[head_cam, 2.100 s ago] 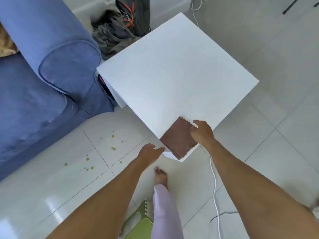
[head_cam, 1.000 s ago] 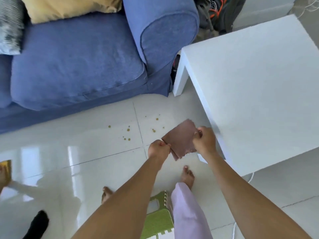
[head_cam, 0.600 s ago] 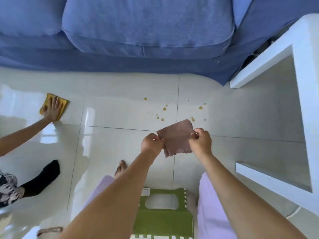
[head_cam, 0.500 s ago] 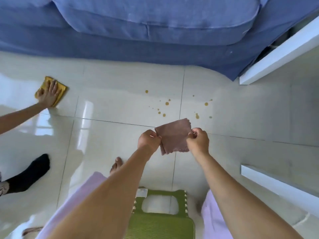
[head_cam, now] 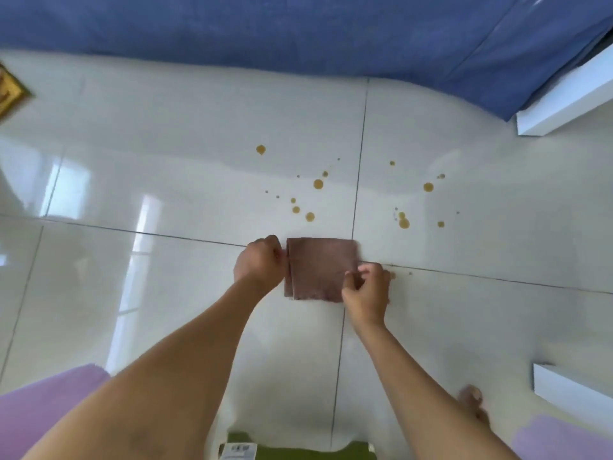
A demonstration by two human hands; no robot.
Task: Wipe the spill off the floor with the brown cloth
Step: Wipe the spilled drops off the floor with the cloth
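Two hands hold the folded brown cloth (head_cam: 320,267) low over the white tiled floor (head_cam: 166,194), right where two grout lines cross. The left hand (head_cam: 260,263) is closed on the cloth's left edge, fingers curled in, and the right hand (head_cam: 366,288) pinches its near right corner between thumb and fingers. Whether the cloth is touching the tiles or hanging just above them cannot be told.

Beyond the cloth, on the far side, lies the spill (head_cam: 318,184): scattered yellow-brown drops in two loose groups, one on the tile left of the vertical grout line and one on the tile to its right. A single small drop sits just right of the right hand. None of the drops is under the cloth.

Along the far edge runs the base of a blue sofa (head_cam: 298,31). White furniture (head_cam: 564,94) shows at the far right and again at the near right. A yellow cloth (head_cam: 8,92) is at the far left edge. Near the bottom, a green stool (head_cam: 298,451) sits between lilac trouser legs (head_cam: 43,416), with a bare foot (head_cam: 472,405) at the near right.
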